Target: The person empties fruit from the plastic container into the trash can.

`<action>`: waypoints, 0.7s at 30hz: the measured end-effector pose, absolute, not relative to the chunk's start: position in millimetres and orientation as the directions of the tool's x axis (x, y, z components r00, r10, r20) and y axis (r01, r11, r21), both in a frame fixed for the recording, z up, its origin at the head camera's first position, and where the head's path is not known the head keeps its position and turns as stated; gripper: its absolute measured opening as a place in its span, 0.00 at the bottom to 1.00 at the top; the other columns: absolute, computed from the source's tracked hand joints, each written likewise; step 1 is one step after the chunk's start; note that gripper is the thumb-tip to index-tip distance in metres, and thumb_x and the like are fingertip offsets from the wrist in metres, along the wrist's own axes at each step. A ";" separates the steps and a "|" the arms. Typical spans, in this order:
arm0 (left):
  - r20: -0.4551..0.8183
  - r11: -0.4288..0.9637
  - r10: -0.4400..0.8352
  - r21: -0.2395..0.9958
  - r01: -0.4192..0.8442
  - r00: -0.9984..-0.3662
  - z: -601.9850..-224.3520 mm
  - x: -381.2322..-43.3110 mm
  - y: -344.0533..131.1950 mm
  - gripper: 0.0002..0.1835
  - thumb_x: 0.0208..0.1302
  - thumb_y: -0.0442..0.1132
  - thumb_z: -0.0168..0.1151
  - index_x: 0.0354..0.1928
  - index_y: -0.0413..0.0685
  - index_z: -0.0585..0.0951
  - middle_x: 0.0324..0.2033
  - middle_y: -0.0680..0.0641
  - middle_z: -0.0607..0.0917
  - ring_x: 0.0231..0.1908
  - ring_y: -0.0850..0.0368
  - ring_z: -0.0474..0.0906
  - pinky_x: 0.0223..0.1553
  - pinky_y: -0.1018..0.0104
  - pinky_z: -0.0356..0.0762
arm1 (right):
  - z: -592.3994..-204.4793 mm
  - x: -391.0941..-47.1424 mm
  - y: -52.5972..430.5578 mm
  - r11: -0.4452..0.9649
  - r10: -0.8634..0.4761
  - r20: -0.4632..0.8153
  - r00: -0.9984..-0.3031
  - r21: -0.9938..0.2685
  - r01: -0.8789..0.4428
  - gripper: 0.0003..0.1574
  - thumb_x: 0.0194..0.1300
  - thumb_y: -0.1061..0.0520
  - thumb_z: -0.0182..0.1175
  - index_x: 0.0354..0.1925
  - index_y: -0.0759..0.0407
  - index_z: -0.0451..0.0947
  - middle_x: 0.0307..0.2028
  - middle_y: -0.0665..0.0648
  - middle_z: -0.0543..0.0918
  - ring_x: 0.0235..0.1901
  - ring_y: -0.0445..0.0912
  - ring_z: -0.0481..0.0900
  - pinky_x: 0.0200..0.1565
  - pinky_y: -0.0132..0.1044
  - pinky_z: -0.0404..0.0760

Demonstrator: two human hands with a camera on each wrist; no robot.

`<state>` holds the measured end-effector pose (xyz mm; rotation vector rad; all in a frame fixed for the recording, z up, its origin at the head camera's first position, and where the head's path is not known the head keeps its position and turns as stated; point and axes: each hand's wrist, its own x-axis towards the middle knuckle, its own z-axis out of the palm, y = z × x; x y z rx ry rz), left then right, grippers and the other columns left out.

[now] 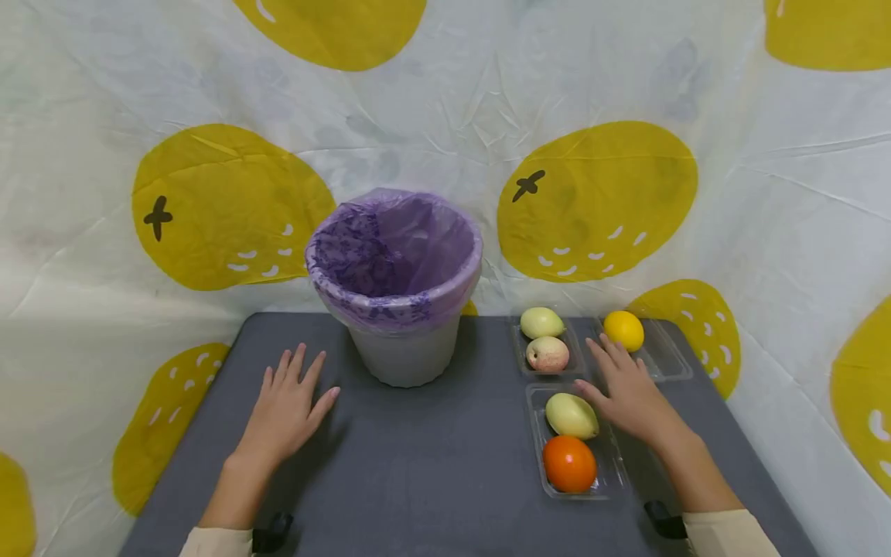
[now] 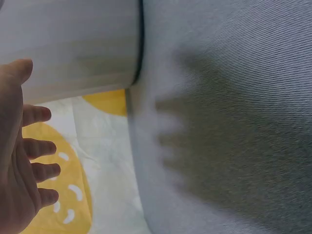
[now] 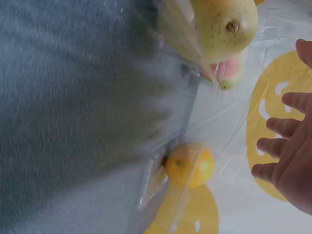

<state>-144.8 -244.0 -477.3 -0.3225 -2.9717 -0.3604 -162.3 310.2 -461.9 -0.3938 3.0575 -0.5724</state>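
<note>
My left hand (image 1: 281, 414) hovers over the left side of the table, fingers spread and holding nothing. To its right stands a pale bin (image 1: 404, 360), lined with a purple patterned bag (image 1: 438, 298). My right hand (image 1: 629, 398) is held above the clear trays at the right, fingers straight and nothing gripped. Beside its thumb is the front tray (image 1: 611, 468) with a pale green fruit (image 1: 571, 415) and an orange-red round fruit (image 1: 569, 464). Beyond its fingertips a yellow-orange fruit (image 1: 623, 331) sits in the back right tray (image 1: 667, 354).
The back left tray (image 1: 518, 352) has another pale green fruit (image 1: 541, 322) and a pinkish, peach-like fruit (image 1: 547, 353). A white cloth (image 1: 445, 100) printed with yellow fruit hangs behind the grey table (image 1: 431, 464) and along its sides.
</note>
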 end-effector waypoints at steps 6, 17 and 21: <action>0.168 0.948 0.209 0.206 0.241 -0.963 -464.9 -146.2 -245.4 0.39 0.79 0.62 0.48 0.79 0.43 0.64 0.78 0.28 0.56 0.76 0.25 0.50 0.72 0.22 0.50 | -456.3 -167.2 321.6 0.897 -0.259 0.065 -0.964 -0.354 -0.265 0.52 0.75 0.39 0.59 0.81 0.65 0.51 0.78 0.75 0.52 0.72 0.79 0.54 0.68 0.80 0.54; 0.275 0.943 0.229 0.176 0.283 -0.934 -436.6 -149.6 -251.3 0.33 0.78 0.51 0.57 0.74 0.35 0.69 0.74 0.26 0.62 0.72 0.24 0.60 0.70 0.24 0.60 | -442.0 -176.7 335.8 0.907 -0.218 0.095 -0.971 -0.347 -0.238 0.51 0.76 0.37 0.57 0.79 0.67 0.54 0.76 0.74 0.58 0.72 0.75 0.58 0.69 0.75 0.59; 0.357 0.935 0.225 0.183 0.304 -0.906 -426.3 -153.1 -253.8 0.31 0.76 0.48 0.61 0.71 0.32 0.71 0.70 0.25 0.68 0.68 0.24 0.66 0.67 0.26 0.66 | -441.6 -178.3 343.9 0.903 -0.201 0.145 -0.969 -0.355 -0.240 0.49 0.76 0.39 0.58 0.78 0.68 0.55 0.74 0.75 0.61 0.71 0.75 0.59 0.67 0.76 0.60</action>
